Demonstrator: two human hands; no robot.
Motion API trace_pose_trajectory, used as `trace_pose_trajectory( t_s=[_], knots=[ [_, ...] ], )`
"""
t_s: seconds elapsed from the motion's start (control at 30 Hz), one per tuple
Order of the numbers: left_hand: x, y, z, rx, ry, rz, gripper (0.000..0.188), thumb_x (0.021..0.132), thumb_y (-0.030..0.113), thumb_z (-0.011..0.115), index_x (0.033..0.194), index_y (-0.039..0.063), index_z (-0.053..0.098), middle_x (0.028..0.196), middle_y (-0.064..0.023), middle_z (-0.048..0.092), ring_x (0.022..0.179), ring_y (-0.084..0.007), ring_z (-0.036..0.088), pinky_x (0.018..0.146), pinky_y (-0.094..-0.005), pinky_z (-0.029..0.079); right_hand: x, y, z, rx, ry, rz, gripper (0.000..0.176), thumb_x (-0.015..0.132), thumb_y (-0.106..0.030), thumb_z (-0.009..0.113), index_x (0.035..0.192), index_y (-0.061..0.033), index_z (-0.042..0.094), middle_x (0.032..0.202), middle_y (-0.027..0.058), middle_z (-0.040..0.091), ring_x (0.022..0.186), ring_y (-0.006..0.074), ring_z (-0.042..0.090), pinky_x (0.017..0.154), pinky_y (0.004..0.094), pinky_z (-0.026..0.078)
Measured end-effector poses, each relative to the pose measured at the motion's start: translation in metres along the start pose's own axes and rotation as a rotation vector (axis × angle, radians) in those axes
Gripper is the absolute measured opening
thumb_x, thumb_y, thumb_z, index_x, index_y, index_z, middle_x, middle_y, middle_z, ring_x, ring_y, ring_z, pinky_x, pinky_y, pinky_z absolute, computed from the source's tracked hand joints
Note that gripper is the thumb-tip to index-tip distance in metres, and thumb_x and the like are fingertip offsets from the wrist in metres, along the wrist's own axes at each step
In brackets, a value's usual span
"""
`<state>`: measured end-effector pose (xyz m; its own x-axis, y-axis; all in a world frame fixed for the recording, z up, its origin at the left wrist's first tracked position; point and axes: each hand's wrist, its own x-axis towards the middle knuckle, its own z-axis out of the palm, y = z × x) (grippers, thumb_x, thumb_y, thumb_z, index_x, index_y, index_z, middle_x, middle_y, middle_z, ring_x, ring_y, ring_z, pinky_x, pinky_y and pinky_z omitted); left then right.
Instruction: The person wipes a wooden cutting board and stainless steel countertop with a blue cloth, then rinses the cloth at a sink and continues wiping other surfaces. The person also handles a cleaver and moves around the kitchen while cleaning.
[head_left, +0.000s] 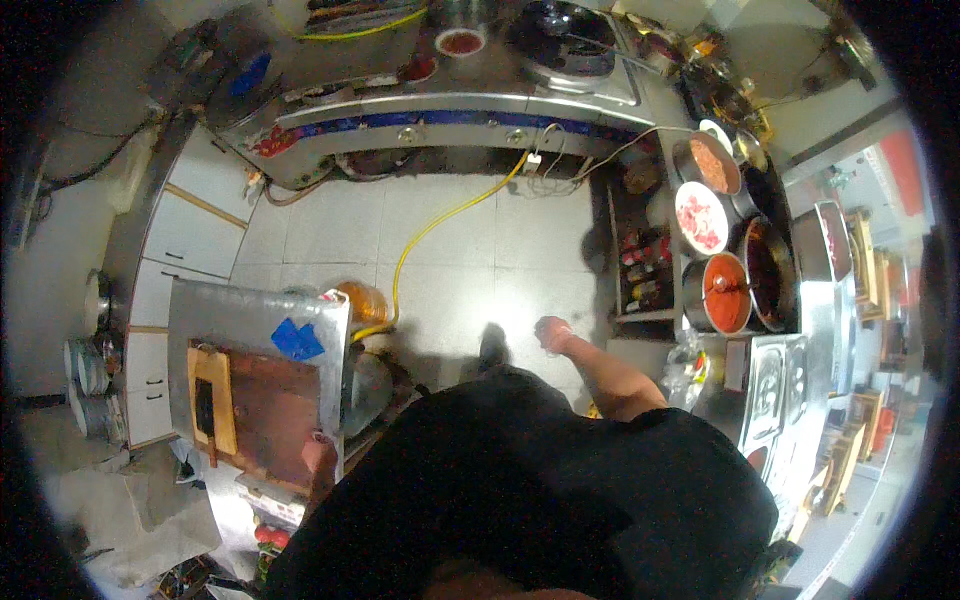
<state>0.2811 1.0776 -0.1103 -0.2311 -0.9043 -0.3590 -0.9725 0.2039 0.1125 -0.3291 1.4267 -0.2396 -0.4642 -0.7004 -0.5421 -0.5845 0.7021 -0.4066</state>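
Note:
My right hand (553, 334) hangs over the pale tiled floor (450, 225), its fingers curled; whether it holds anything is not clear. At lower left my left hand (320, 450) is by the near edge of a reddish-brown board (274, 405) on a metal-topped table (255, 300). The fingers are too blurred to read. A dark-bladed cleaver (204, 409) lies on a smaller wooden board (225, 397) at the far side of that board. Two blue pieces (298, 339), perhaps cloth, lie on the tabletop.
A yellow hose (420, 232) crosses the floor from the metal stove (457, 135). Along the right counter stand a pot of red sauce (726, 292), a plate of chopped pieces (701, 217) and metal trays (765, 390). White cabinets (187, 225) line the left. A wok (562, 45) sits on the stove.

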Motion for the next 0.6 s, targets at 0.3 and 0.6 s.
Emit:
trace_pose_trajectory(
  t_s=[0.3, 0.6],
  knots=[
    [0.108, 0.050, 0.163, -0.282, -0.135, -0.149, 0.016, 0.091, 0.021, 0.067, 0.101, 0.009, 0.067, 0.080, -0.0088, 0.067, 0.071, -0.0318, 0.066, 0.061, -0.0436, 0.053, 0.103, 0.041, -0.055, -0.044, 0.024, -0.156, 0.030, 0.088, -0.028, 0.064, 0.106, -0.0078, 0.076, 0.112, 0.0205, 0.073, 0.107, 0.0401, 0.068, 0.095, 0.0454, 0.055],
    [0.125, 0.135, 0.210, 0.188, -0.169, 0.824, 0.027, 0.093, 0.018, 0.062, 0.117, 0.010, 0.070, 0.110, -0.0138, 0.067, 0.103, -0.0326, 0.066, 0.076, -0.0463, 0.056, 0.106, 0.096, -0.108, -0.732, -0.187, -0.463, 0.036, 0.086, -0.037, 0.065, 0.103, -0.0072, 0.075, 0.114, 0.0184, 0.071, 0.103, 0.0382, 0.067, 0.093, 0.0476, 0.055]
  ],
)
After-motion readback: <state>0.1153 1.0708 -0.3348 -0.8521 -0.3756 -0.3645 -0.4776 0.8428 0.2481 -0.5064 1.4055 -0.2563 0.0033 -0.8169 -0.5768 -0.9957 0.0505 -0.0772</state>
